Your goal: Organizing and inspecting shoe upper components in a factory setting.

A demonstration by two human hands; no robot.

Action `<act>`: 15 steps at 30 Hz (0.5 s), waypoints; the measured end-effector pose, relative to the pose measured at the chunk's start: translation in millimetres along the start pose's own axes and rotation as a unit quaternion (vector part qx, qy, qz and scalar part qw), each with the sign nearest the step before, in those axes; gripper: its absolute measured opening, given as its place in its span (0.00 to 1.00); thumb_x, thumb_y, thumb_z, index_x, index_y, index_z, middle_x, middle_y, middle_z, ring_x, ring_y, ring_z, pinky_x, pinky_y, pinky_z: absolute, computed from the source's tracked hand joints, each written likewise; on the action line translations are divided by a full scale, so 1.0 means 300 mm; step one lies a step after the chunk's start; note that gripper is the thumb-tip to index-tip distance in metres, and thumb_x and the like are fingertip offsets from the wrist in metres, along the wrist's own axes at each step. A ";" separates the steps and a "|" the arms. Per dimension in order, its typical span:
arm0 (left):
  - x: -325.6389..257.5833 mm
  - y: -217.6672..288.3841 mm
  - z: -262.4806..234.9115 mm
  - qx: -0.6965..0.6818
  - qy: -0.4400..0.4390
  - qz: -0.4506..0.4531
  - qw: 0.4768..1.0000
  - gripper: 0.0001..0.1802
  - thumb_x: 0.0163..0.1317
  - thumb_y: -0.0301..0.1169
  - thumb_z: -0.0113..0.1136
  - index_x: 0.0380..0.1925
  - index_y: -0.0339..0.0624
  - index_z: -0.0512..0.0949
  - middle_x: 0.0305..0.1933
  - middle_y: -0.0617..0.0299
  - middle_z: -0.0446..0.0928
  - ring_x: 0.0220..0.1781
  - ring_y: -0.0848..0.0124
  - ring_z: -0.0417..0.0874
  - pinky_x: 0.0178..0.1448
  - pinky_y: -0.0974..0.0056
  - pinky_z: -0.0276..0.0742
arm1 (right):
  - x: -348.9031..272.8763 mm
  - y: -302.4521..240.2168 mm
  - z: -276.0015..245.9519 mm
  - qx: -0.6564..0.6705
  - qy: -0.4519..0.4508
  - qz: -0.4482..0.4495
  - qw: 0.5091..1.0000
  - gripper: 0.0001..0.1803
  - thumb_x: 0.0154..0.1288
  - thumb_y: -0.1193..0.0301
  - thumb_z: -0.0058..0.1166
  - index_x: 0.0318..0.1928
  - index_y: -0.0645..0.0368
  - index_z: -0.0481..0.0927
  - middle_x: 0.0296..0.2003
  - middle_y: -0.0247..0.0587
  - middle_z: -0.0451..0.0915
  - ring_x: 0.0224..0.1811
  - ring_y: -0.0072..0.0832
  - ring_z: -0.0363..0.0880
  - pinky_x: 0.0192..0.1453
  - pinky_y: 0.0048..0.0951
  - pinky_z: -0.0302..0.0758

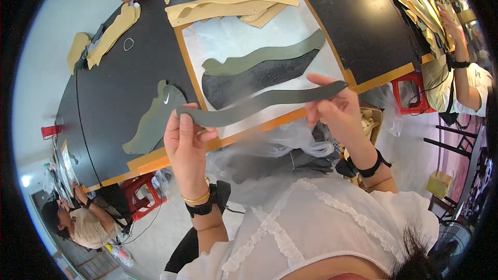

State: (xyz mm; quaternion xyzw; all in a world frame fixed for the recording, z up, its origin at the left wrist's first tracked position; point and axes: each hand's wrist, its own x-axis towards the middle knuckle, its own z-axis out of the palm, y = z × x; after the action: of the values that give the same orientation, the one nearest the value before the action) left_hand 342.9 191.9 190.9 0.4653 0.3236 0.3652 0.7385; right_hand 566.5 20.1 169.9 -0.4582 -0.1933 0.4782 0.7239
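A long, wavy grey-green strip [244,113] of thin sheet material is held up in front of me, spanning both hands. My left hand [185,137] pinches its left end between thumb and fingers. At the other end, my right hand [334,109] has the strip across its fingers, index finger above it and thumb below; the exact grip is partly hidden. Beyond it, on a white sheet [249,31], lie a similar green strip [264,53] and a black textured piece [259,80], their edges together. To the left lies a green shaped panel [154,119] with a white mark.
Tan and green cut pieces [233,0] are heaped at the back. More tan pieces [111,36] and a white ring [128,44] lie left on the black table [124,67]. Co-workers sit at both sides near red stools [142,194]. Clear plastic [280,142] hangs below the front edge.
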 end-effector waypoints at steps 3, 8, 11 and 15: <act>0.014 -0.011 -0.001 0.081 0.018 -0.013 0.996 0.15 0.73 0.28 0.51 0.55 0.32 0.73 0.36 0.62 0.79 0.33 0.76 0.81 0.37 0.73 0.83 | 0.060 -0.014 -0.045 -0.114 0.026 -0.049 0.992 0.15 0.64 0.77 0.58 0.52 0.68 0.80 0.35 0.38 0.81 0.34 0.19 0.77 0.37 0.22 0.75; 0.081 -0.018 0.056 0.260 0.067 0.057 0.962 0.19 0.67 0.22 0.56 0.58 0.37 0.71 0.31 0.68 0.75 0.32 0.80 0.77 0.41 0.73 0.75 | 0.151 -0.028 -0.080 -0.196 0.090 -0.081 0.973 0.16 0.64 0.77 0.59 0.53 0.66 0.81 0.37 0.36 0.80 0.33 0.17 0.74 0.38 0.19 0.70; 0.125 -0.046 0.042 0.382 0.070 0.120 0.914 0.21 0.65 0.23 0.61 0.57 0.38 0.71 0.30 0.69 0.75 0.32 0.81 0.75 0.39 0.74 0.71 | 0.206 -0.028 -0.048 -0.234 0.135 -0.164 0.949 0.23 0.61 0.80 0.59 0.59 0.63 0.76 0.45 0.37 0.81 0.39 0.18 0.77 0.42 0.21 0.72; 0.154 -0.052 0.037 0.459 0.109 0.125 0.872 0.22 0.59 0.24 0.67 0.52 0.39 0.71 0.27 0.68 0.76 0.31 0.80 0.74 0.38 0.74 0.68 | 0.249 -0.008 0.011 -0.277 0.177 -0.266 0.906 0.23 0.61 0.81 0.57 0.58 0.62 0.77 0.52 0.39 0.81 0.49 0.20 0.77 0.54 0.24 0.72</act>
State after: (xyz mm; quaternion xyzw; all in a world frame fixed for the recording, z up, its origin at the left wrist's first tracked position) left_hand 379.9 221.0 174.2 0.7460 0.4725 0.3134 0.3493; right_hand 600.2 86.5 161.7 -0.6493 -0.3011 0.1057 0.6904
